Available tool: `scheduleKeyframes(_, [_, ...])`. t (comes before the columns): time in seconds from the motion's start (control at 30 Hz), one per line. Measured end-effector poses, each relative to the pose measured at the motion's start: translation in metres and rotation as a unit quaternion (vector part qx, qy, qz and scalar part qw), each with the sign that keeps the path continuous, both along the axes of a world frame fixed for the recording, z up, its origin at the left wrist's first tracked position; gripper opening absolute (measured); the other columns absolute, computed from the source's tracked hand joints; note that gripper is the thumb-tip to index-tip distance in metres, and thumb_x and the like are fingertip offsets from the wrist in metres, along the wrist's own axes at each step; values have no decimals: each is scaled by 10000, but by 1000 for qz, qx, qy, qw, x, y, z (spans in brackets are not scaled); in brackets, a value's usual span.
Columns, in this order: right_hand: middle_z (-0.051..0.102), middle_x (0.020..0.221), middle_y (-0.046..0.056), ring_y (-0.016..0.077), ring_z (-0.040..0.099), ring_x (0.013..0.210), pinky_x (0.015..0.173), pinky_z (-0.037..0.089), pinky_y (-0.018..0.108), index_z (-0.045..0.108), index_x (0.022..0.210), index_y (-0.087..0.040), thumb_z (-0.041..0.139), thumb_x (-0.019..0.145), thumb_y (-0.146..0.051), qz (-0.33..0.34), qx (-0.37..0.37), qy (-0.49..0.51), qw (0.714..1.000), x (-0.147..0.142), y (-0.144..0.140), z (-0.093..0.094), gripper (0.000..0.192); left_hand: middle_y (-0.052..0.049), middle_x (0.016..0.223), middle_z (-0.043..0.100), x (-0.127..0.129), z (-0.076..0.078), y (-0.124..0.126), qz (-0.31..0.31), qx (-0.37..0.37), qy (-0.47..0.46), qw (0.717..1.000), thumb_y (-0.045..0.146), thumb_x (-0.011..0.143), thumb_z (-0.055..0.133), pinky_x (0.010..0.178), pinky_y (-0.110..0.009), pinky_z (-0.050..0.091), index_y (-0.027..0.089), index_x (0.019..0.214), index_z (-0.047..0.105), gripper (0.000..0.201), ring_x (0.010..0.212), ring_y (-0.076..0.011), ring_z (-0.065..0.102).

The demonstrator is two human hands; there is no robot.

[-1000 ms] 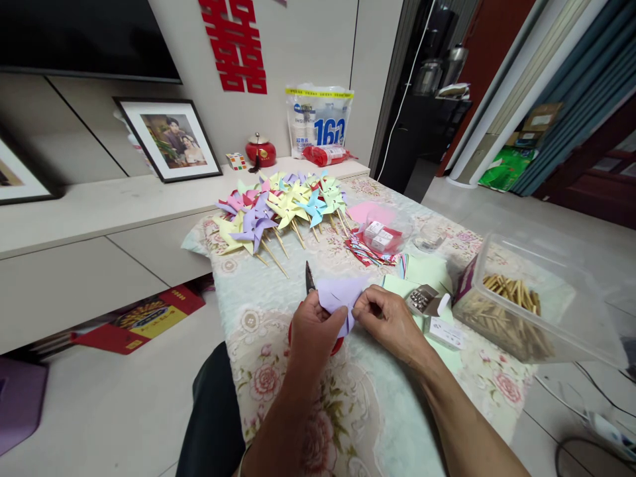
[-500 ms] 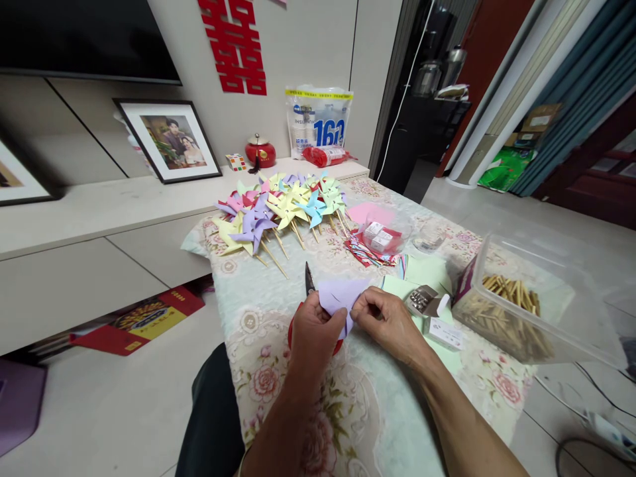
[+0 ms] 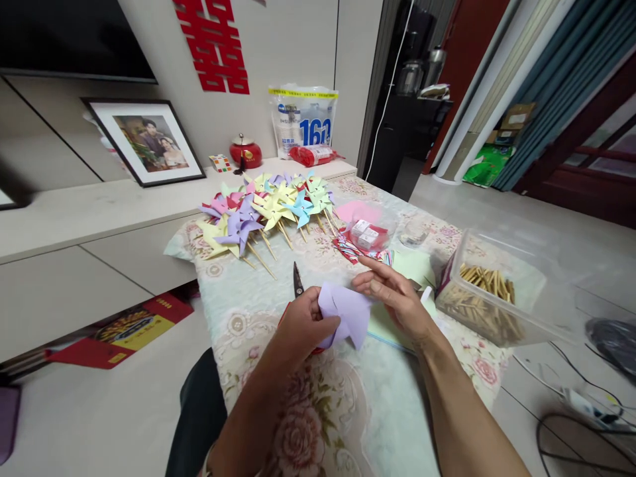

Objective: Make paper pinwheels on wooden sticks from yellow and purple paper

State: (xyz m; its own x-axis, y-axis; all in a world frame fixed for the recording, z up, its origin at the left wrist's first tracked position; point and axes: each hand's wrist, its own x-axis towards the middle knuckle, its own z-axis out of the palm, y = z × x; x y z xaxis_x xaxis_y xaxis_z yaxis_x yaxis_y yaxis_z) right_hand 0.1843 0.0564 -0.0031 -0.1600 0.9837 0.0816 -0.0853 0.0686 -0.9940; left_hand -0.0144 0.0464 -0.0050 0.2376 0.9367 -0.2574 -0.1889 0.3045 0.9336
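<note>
While the left hand (image 3: 298,324) is pinching the folded purple paper (image 3: 345,315) above the bench (image 3: 377,411), the open right hand (image 3: 397,298) is hovering beside it, so pinning the gathered corners appears next.

Purple paper (image 3: 346,315): one square sheet, lilac, partly folded, corners curling inward. I hold it pinched at its left edge in my left hand (image 3: 298,326), raised just above the tablecloth (image 3: 278,424), directly in front of the scissors (image 3: 297,281), near the pinwheels (image 3: 268,205).
</note>
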Motion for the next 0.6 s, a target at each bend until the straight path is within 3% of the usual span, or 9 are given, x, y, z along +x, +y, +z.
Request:
scheduleKeyframes(0.23, [629, 820, -19, 159, 609, 750, 670, 437, 271, 409, 1490, -188, 783, 760, -348, 106, -78, 7, 991, -9, -6, 2, 835, -58, 717, 733, -4, 16, 21, -116, 37, 45, 992, 53, 518, 668, 517, -250, 504, 200, 844, 689, 358, 607, -200, 684])
scheduleKeyframes(0.4, [681, 924, 14, 173, 632, 768, 676, 475, 285, 347, 1511, -195, 792, 700, -233, 121, -102, 19, 987, -13, -5, -2, 926, -67, 683, 731, 3, 17, 33, -153, 68, 75, 983, 41, 482, 640, 498, -262, 508, 205, 786, 707, 352, 617, -234, 701])
scheduleKeyframes(0.6, [694, 1069, 52, 186, 638, 864, 744, 495, 301, 343, 1522, -193, 758, 705, -180, 113, -66, -22, 991, -11, -3, -6, 916, -89, 687, 742, 7, 23, 39, -187, 71, 81, 976, 37, 467, 638, 445, -247, 468, 195, 744, 728, 331, 564, -230, 682])
